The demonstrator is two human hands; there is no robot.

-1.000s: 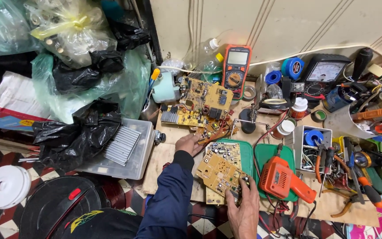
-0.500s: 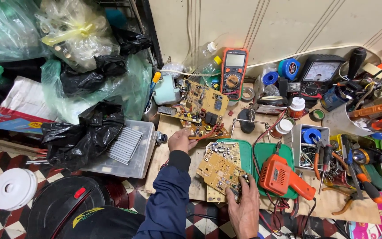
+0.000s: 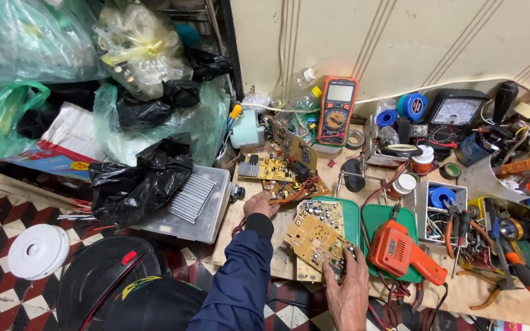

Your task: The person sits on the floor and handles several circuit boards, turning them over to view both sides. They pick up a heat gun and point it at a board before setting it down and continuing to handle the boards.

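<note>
- Plainly, the right hand (image 3: pixel 348 291) pinches the near corner of the tan circuit board (image 3: pixel 318 236), whose long axis runs away up-left.
- Left hand (image 3: pixel 260 204) rests fingers curled against the farther yellow board (image 3: pixel 277 171); grip unclear.

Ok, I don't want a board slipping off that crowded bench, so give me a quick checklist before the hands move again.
1. Right hand grips the near corner of the tan circuit board: ok.
2. Left hand rests at the edge of the yellow wired circuit board: ok.
3. Tan board lies flat, partly on the green mat: ok.
4. Orange soldering gun lies apart from both hands: ok.
5. Gun hot or cold: cannot tell.
6. Red wires clear of the tan board: cannot tell.
</note>
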